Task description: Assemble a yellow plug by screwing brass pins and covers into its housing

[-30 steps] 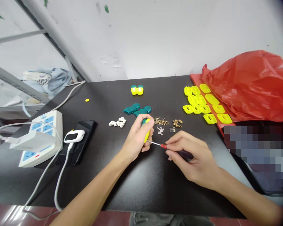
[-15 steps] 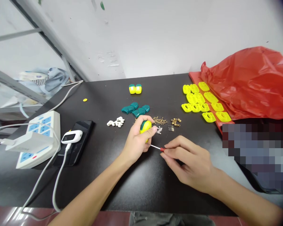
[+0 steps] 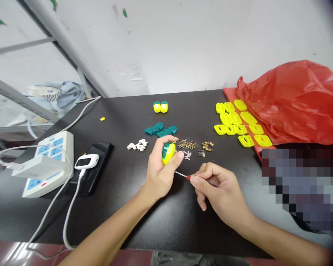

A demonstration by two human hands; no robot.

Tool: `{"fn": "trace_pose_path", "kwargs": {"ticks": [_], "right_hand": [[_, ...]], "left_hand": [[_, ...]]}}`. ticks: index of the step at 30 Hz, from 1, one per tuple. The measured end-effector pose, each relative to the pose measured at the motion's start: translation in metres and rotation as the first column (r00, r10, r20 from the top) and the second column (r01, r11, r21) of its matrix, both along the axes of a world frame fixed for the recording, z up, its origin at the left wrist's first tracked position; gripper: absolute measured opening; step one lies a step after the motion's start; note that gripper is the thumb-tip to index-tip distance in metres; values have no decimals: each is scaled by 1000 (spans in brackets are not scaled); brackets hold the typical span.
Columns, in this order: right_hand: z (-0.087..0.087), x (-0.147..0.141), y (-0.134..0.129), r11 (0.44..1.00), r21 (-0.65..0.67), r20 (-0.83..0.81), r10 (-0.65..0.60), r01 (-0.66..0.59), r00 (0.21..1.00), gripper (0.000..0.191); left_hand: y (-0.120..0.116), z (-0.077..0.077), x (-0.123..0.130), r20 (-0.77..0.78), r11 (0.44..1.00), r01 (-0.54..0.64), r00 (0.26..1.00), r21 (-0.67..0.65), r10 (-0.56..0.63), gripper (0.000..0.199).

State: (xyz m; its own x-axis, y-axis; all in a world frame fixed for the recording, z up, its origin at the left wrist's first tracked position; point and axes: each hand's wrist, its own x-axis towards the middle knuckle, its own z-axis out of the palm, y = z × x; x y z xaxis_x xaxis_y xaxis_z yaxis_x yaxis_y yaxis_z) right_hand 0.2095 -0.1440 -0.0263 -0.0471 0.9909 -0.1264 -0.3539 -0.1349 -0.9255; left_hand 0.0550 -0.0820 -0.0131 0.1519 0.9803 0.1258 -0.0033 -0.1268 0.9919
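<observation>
My left hand is wrapped round a yellow and green plastic casing above the middle of the table. In my right hand, thumb and fingers pinch the red handle of a screwdriver. Its thin metal shaft points left to the casing's lower side; the tip is hidden behind my left hand. Just beyond the hands lie brass screws, small clear pieces, thin metal pins and brass-coloured square parts. White plastic pieces and green shells lie to the left.
Two yellow-green casings stand at the back. Yellow shells lie at the right, some on a red plastic bag. A power strip, a phone with a white device on it, and cables are at the left.
My right hand has rolled round the screwdriver handle, its thumb now uppermost and fingers shifted. The casing in my left hand has tilted and moved slightly left. The view has shifted a little.
</observation>
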Motion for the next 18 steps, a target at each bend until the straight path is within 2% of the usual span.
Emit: {"fn": "trace_pose_path", "kwargs": {"ticks": [4, 8, 11, 14, 16, 17, 18], "right_hand": [[0, 1, 3, 985, -162, -194, 24, -56, 981, 44], [4, 3, 6, 943, -301, -355, 28, -142, 935, 50], [5, 4, 7, 924, -342, -384, 28, -170, 923, 47], [3, 6, 8, 965, -222, -267, 80, -142, 960, 34], [1, 8, 8, 997, -32, -25, 75, -76, 997, 25], [0, 9, 7, 994, 103, 145, 32, -47, 989, 21], [-1, 10, 6, 966, 254, 312, -43, -40, 949, 17]], "left_hand": [[1, -2, -2, -77, 990, 22, 997, 137, -12, 24], [2, -4, -1, -128, 950, 3, 991, 313, 40, 21], [2, -4, 0, -101, 942, -2, 994, 335, 38, 21], [4, -2, 0, -54, 973, -22, 998, 228, 35, 21], [7, -1, -1, -51, 989, -25, 998, 145, 33, 22], [9, 0, -2, -53, 995, -14, 998, 100, 19, 23], [10, 1, -2, -47, 999, 4, 999, 47, -2, 24]]}}
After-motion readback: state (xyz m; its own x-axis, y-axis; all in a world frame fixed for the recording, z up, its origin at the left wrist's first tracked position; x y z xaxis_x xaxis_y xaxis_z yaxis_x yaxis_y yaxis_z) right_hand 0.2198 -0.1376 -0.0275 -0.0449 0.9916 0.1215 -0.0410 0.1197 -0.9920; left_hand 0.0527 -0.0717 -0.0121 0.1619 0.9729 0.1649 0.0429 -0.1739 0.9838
